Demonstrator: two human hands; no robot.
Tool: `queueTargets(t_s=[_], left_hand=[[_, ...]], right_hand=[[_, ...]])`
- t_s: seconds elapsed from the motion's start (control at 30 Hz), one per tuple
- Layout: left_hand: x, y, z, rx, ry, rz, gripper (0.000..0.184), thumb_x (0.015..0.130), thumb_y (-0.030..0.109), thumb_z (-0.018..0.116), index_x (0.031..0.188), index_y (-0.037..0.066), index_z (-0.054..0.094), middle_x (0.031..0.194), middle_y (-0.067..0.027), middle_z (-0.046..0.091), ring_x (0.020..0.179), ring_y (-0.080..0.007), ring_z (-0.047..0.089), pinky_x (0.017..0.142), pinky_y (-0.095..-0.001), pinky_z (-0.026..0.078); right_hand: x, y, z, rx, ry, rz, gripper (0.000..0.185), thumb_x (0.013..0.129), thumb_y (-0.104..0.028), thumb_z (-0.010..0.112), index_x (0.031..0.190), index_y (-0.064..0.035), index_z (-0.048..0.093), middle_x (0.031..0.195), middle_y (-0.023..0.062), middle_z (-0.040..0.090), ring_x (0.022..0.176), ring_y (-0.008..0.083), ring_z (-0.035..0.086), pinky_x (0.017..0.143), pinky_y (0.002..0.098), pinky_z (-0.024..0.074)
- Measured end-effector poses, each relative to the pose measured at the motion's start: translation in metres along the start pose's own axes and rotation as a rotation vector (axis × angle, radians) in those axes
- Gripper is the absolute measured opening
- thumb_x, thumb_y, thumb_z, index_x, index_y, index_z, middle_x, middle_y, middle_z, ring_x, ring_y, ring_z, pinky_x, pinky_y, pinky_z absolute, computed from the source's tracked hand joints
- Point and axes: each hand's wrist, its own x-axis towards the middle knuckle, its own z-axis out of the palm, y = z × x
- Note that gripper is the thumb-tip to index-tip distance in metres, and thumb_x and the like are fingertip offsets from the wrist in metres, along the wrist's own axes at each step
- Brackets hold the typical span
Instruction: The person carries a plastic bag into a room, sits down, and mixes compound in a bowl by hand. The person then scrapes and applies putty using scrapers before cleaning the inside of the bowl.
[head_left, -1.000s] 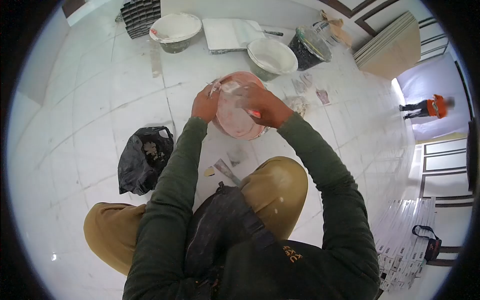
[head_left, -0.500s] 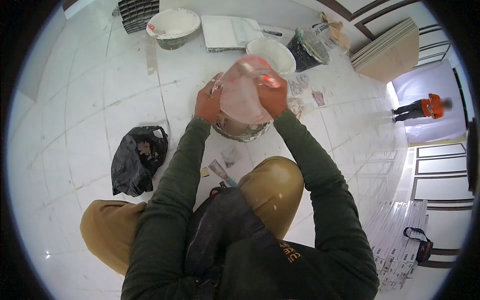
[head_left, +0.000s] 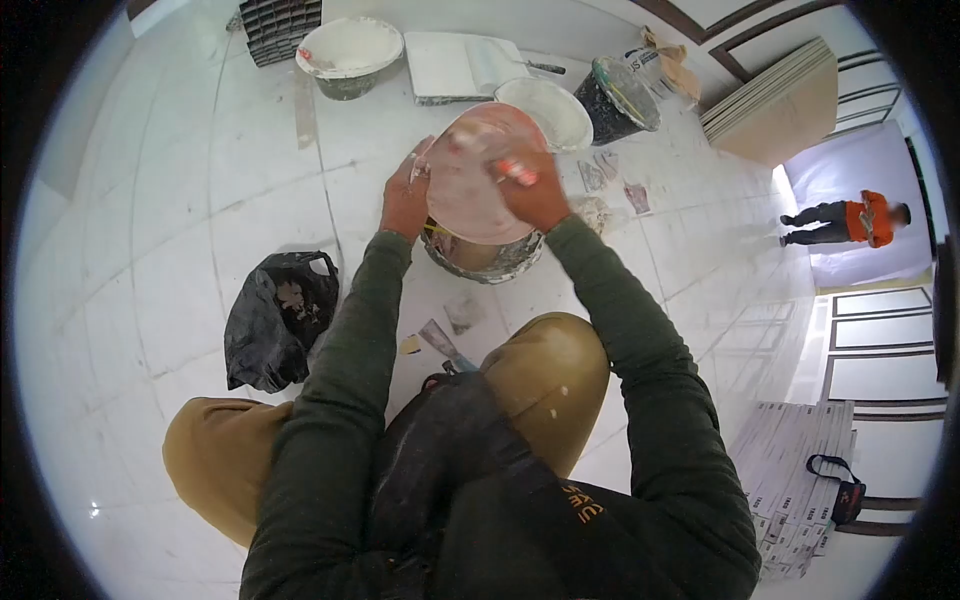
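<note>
A round pinkish lid (head_left: 470, 190) is held tilted above a dirty bucket (head_left: 485, 262), whose near rim and inside show below it. My left hand (head_left: 407, 195) grips the lid's left edge. Over the right part of the lid, my right hand (head_left: 535, 188) is closed on a small red object (head_left: 517, 172), blurred by motion. On the floor nearer my knees lie a putty knife (head_left: 442, 342) and a small yellowish piece (head_left: 410, 345).
A black plastic bag (head_left: 275, 320) lies left. Farther off are a white basin (head_left: 350, 50), a white tray (head_left: 465, 68), a second basin (head_left: 550, 112) and a dark bucket (head_left: 618, 98). A person in orange (head_left: 868, 218) stands far right.
The pinkish lid has been raised and tilted off the bucket, uncovering its near side. Both hands have shifted with it. In the last half second the lid has moved slightly left.
</note>
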Motion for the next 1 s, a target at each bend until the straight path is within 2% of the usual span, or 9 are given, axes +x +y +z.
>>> queueTargets(t_s=[0.1, 0.2, 0.3, 0.4, 0.5, 0.6, 0.73, 0.93, 1.0], left_hand=[[-0.006, 0.008, 0.004, -0.257, 0.067, -0.163, 0.039, 0.092, 0.02, 0.035, 0.124, -0.002, 0.041, 0.121, -0.0137, 0.048, 0.107, -0.0213, 0.049, 0.091, -0.0309, 0.038], [-0.008, 0.018, 0.0, -0.469, 0.118, -0.319, 0.038, 0.091, 0.02, 0.037, 0.121, -0.002, 0.045, 0.117, -0.0127, 0.05, 0.104, -0.0183, 0.05, 0.087, -0.0292, 0.04], [-0.002, 0.012, -0.001, -0.303, 0.033, -0.312, 0.039, 0.09, 0.021, 0.038, 0.12, -0.002, 0.045, 0.116, -0.0124, 0.051, 0.102, -0.0173, 0.05, 0.086, -0.0279, 0.04], [-0.002, 0.007, -0.003, -0.075, -0.007, -0.183, 0.038, 0.09, 0.021, 0.039, 0.118, -0.002, 0.047, 0.111, -0.0132, 0.055, 0.1, -0.017, 0.052, 0.085, -0.0282, 0.041], [-0.005, 0.024, 0.001, -0.32, 0.028, -0.188, 0.037, 0.089, 0.021, 0.04, 0.117, -0.001, 0.049, 0.107, -0.015, 0.057, 0.098, -0.0194, 0.054, 0.085, -0.0293, 0.041], [-0.001, 0.015, 0.007, -0.038, 0.059, -0.052, 0.036, 0.089, 0.021, 0.039, 0.116, -0.001, 0.05, 0.106, -0.0167, 0.058, 0.097, -0.023, 0.054, 0.085, -0.0301, 0.041], [-0.005, 0.008, 0.007, 0.138, 0.006, -0.075, 0.035, 0.09, 0.021, 0.04, 0.116, 0.001, 0.051, 0.105, -0.0161, 0.058, 0.097, -0.0238, 0.055, 0.085, -0.0303, 0.041], [-0.002, 0.014, 0.007, -0.06, 0.065, -0.015, 0.034, 0.09, 0.02, 0.04, 0.116, 0.002, 0.05, 0.106, -0.0156, 0.058, 0.097, -0.022, 0.055, 0.085, -0.0303, 0.041], [-0.007, 0.02, 0.014, 0.058, 0.044, 0.057, 0.034, 0.09, 0.019, 0.04, 0.116, 0.001, 0.05, 0.108, -0.0158, 0.058, 0.098, -0.021, 0.055, 0.085, -0.0298, 0.041]], right_hand=[[-0.004, -0.02, 0.009, 0.128, -0.259, -0.186, 0.022, 0.069, -0.003, 0.059, 0.09, -0.0054, 0.06, 0.096, 0.0122, 0.058, 0.087, 0.0294, 0.057, 0.077, 0.036, 0.0448], [-0.004, -0.033, -0.011, 0.185, -0.449, -0.085, 0.025, 0.066, 0.002, 0.059, 0.09, -0.0054, 0.06, 0.105, 0.0131, 0.055, 0.096, 0.0304, 0.053, 0.082, 0.0361, 0.0424], [0.01, -0.03, -0.029, 0.029, -0.472, -0.36, 0.03, 0.062, 0.005, 0.059, 0.09, -0.0065, 0.059, 0.107, 0.0115, 0.054, 0.105, 0.03, 0.048, 0.088, 0.0358, 0.0393], [0.021, -0.036, -0.034, -0.168, -0.48, -0.348, 0.03, 0.061, 0.005, 0.057, 0.089, -0.0073, 0.059, 0.106, 0.0094, 0.055, 0.108, 0.0298, 0.045, 0.09, 0.036, 0.0373], [0.011, -0.012, -0.041, -0.251, -0.336, -0.182, 0.03, 0.062, 0.005, 0.055, 0.088, -0.0071, 0.059, 0.107, 0.0086, 0.054, 0.107, 0.0311, 0.045, 0.089, 0.037, 0.0379], [-0.001, -0.011, -0.04, -0.323, -0.344, 0.138, 0.03, 0.062, 0.005, 0.054, 0.089, -0.0074, 0.059, 0.105, 0.0098, 0.055, 0.107, 0.0313, 0.045, 0.09, 0.0379, 0.0374], [0.005, -0.042, -0.026, -0.132, -0.345, -0.34, 0.031, 0.062, 0.005, 0.055, 0.091, -0.0067, 0.059, 0.098, 0.0115, 0.058, 0.1, 0.0318, 0.049, 0.089, 0.0392, 0.0381], [0.0, -0.011, -0.033, -0.355, 0.055, -0.137, 0.021, 0.068, 0.001, 0.055, 0.087, -0.0051, 0.06, 0.093, 0.0117, 0.061, 0.091, 0.0288, 0.056, 0.079, 0.0363, 0.0453], [0.0, -0.018, -0.023, -0.085, 0.135, 0.066, 0.02, 0.068, 0.001, 0.055, 0.086, -0.0057, 0.061, 0.092, 0.012, 0.061, 0.088, 0.0286, 0.057, 0.075, 0.036, 0.0461]])
